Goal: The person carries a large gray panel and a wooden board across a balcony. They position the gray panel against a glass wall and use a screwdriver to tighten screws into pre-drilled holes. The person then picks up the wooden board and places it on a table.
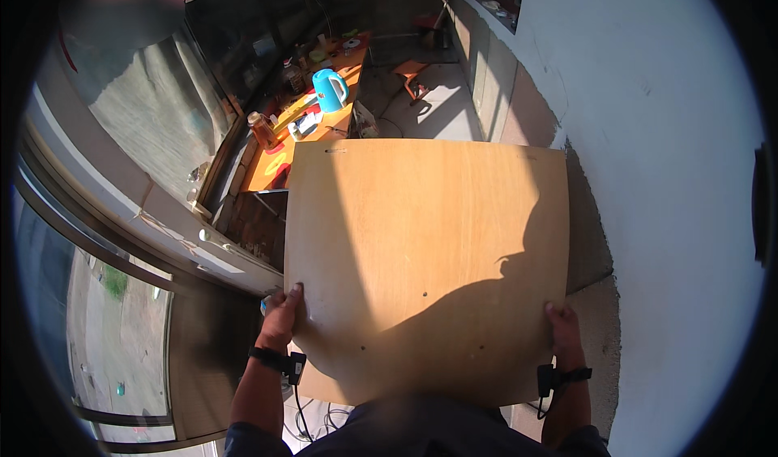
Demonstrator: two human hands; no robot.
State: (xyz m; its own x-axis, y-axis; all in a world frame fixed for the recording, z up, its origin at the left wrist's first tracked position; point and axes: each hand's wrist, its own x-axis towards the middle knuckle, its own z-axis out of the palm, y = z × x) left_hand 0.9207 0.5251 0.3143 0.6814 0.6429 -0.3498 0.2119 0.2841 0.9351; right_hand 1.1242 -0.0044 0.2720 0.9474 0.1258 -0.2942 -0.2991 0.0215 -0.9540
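Note:
A wide light-brown wooden board (442, 230) is in front of my body and fills the middle of the view. Three small dark spots mark its nearer half, and a short slot-like mark is close to its far left corner. My left hand (279, 318) grips the left edge, thumb on the top face. On the opposite edge, my right hand (565, 329) holds on in the same way. The fingers of both hands are mostly hidden beyond the edges. Sunlight and a dark shadow cross the surface. What lies beneath the board is hidden.
Beyond the board's far left corner, an orange table (258, 173) bears a blue kettle (331, 91), an amber bottle (262, 130) and other small items. A small stool (411, 70) stands farther back. A white wall (673, 157) runs along the right; windows line the left. Cables lie below.

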